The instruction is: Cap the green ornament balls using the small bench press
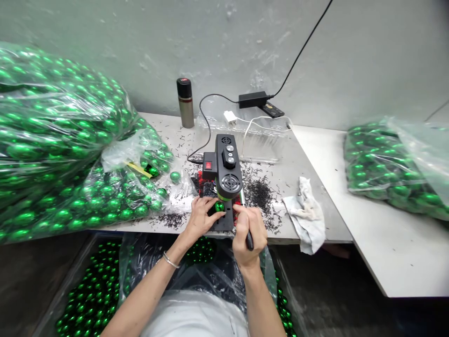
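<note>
Below the head of a black machine with round fan grilles, my left hand holds a shiny green ball between thumb and fingers. The ball sits at the machine's dark base plate. My right hand is close beside it, curled around a tool with a black handle, its index finger pointing toward the plate. The tool's working end is hidden by the fingers. Red bits lie along the base, and a loose green ball rests left of the machine.
Large clear bags of green balls crowd the left. Another bag lies right. Small black pieces litter the table around the machine. A white cloth, a flask, a power adapter and a clear plastic tray stand around.
</note>
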The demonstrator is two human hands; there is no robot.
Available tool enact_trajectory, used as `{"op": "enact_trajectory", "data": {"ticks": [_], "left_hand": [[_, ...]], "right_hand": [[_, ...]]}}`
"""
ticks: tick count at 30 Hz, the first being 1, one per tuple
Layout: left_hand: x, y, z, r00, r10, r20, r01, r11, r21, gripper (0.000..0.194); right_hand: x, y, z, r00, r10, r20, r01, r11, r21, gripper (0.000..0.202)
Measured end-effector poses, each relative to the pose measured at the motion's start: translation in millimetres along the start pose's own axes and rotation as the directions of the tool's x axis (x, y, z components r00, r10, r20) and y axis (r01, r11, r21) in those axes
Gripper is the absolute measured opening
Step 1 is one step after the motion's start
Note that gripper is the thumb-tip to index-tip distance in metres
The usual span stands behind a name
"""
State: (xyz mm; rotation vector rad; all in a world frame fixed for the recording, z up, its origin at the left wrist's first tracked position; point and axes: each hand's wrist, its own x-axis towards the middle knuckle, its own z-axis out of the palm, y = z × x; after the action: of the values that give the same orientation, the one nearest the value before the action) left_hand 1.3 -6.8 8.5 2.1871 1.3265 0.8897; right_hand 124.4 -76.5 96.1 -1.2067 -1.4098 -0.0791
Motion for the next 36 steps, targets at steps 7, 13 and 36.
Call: {"op": "enact_trajectory", "data": {"ticks": [7,13,36], "left_hand": [[-4,-6,8.1,0.997,0.026,-0.070,-0.028,0.999,-0.026,0.031],[-4,-6,9.4,0.996,0.034,-0.077,-0.037,0.999,-0.037,0.034],[4,-4,6.5,0.999,0.020,-0.042,-0.024,0.995,-0.100,0.031]], "right_hand": [[-7,6,3,1.000,-0.007,-0.010,0.007,1.000,-0.003,0.028],[-32,31,16,0.998,-0.023,-0.058,0.022,0.999,-0.023,0.029],[-35,38,29,0.982,-0.027,-0.186,0.017,0.998,-0.052,0.028]]}}
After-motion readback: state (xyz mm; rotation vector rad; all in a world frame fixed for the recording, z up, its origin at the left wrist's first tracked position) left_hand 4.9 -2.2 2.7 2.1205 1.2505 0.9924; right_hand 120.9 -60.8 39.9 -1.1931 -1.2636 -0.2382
